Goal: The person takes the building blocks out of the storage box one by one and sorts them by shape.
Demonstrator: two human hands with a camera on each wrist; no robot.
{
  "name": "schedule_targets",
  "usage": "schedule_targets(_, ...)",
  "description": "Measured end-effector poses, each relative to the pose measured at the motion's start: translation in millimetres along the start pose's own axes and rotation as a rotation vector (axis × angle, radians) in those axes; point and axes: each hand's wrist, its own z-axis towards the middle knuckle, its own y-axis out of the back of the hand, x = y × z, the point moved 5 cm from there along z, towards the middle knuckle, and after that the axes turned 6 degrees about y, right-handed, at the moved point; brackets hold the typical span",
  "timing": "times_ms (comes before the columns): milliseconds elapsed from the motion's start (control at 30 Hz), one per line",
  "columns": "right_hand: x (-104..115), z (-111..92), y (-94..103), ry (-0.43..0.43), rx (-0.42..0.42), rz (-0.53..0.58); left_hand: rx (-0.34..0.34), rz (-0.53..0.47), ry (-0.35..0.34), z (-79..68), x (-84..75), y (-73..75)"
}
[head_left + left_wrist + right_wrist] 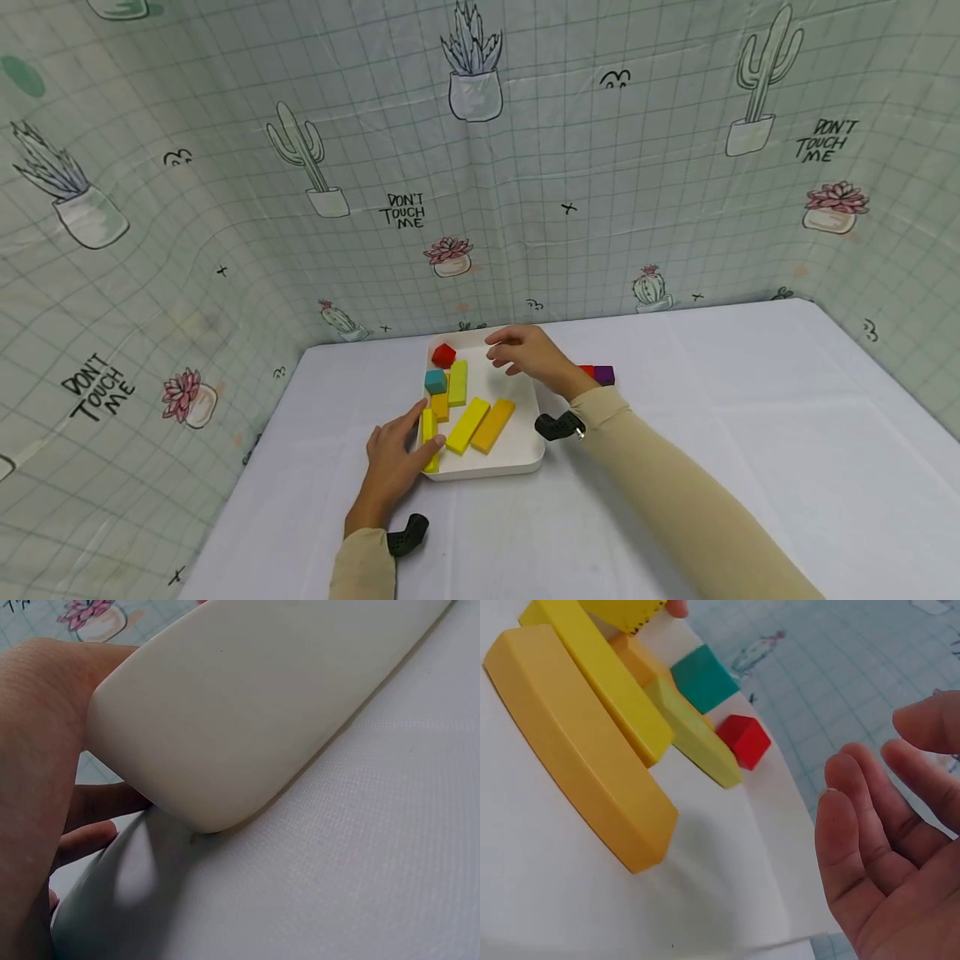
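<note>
A white tray (486, 473) holds several coloured blocks. My left hand (393, 458) grips its left side, thumb over the rim by an upright-leaning yellow block (430, 425) and fingers outside; in the left wrist view the fingers show beyond the tray wall (247, 712). My right hand (528, 354) hovers over the tray's far right part, fingers loosely bent and holding nothing. Nearest below it in the right wrist view are an orange-yellow block (585, 750), a yellow block (604, 682), a pale yellow-green block (694, 735), a teal block (705, 679) and a red block (744, 741).
Just right of the tray, partly behind my right wrist, lie a red block (587, 370) and a purple block (604, 376). An orange block (440, 407) sits below the teal one. A white cloth covers the table (712, 433); a patterned curtain (525, 167) hangs behind it.
</note>
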Motion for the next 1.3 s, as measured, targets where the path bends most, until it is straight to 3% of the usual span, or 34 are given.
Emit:
schedule_targets(433, -5, 15, -36.5, -0.016, 0.07, -0.006, -0.001, 0.007, 0.008, 1.7, 3.3, 1.2)
schedule_targets(1033, -9, 27, -66.0, 0.018, 0.041, -0.096, 0.001, 0.015, -0.003, 0.3, 2.5, -0.2)
schedule_targets(1300, -12, 31, -77.6, -0.002, 0.049, -0.075, -0.005, 0.0, -0.022, -0.8, 2.2, 1.2)
